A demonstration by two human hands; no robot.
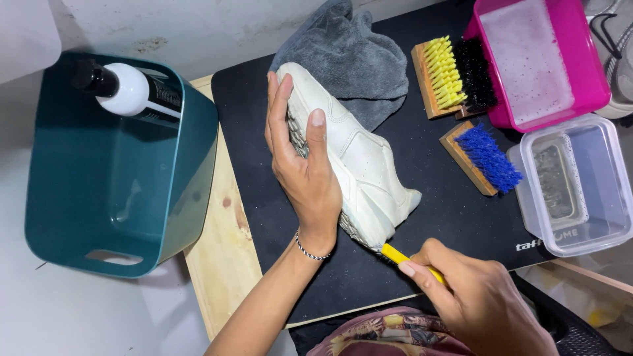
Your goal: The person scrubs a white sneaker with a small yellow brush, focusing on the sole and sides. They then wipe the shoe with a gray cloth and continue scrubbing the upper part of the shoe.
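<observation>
Both hands on white sneaker (pixel 356 158): left hand (pixel 303 165) gripping, right hand (pixel 475 296) brushing.

Head-worn view, steeply down, close over mat (pixel 455 211)

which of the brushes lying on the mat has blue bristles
The small wooden-backed brush lying nearest the clear plastic tub. The other two brushes, by the pink tub, have yellow bristles and black bristles.

shoe (pixel 359 158): on the mat (pixel 435 217), tipped on its side, cloth (pixel 359 56) behind it
brushes (pixel 455 76): right of the shoe, on the mat
tubs (pixel 573 181): at the mat's right edge, one behind the other
bin (pixel 105 191): left of the mat, a bottle (pixel 132 89) in it
board (pixel 227 264): under the mat
</observation>
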